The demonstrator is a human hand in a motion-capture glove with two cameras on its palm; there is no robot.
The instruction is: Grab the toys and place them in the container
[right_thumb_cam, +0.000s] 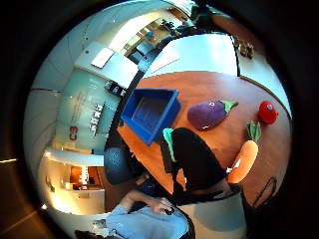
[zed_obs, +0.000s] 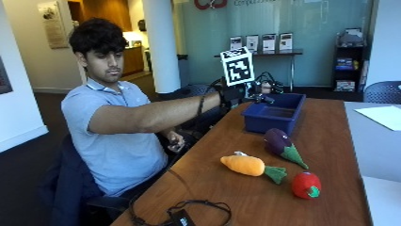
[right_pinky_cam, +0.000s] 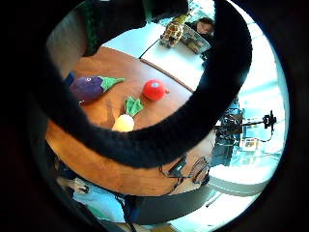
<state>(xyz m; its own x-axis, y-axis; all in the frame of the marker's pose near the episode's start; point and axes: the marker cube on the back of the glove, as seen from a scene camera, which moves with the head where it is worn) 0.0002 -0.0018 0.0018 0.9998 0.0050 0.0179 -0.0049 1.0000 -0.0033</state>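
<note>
In the outside view my gloved right hand [zed_obs: 243, 94] hangs in the air just beyond the near left corner of the blue container [zed_obs: 274, 114], fingers pointing toward it, with no toy in it. A black gloved finger [right_thumb_cam: 197, 164] crosses the thumb side palm view. The container [right_thumb_cam: 149, 114] looks empty inside. Three plush toys lie on the wooden table [zed_obs: 219, 197]: a purple eggplant [zed_obs: 282, 143] [right_thumb_cam: 208, 113] [right_pinky_cam: 89, 88] nearest the container, an orange carrot [zed_obs: 249, 165] [right_thumb_cam: 244, 159] [right_pinky_cam: 124, 123], and a red tomato [zed_obs: 306, 184] [right_thumb_cam: 267, 112] [right_pinky_cam: 154, 90].
A black cable and small device [zed_obs: 181, 215] lie at the table's near end. A white table [zed_obs: 376, 150] with a sheet of paper [zed_obs: 382, 115] adjoins on the right. A giraffe toy [right_pinky_cam: 174, 30] stands far off on that white table. The person's bare hand [zed_obs: 174, 140] stays by the table edge.
</note>
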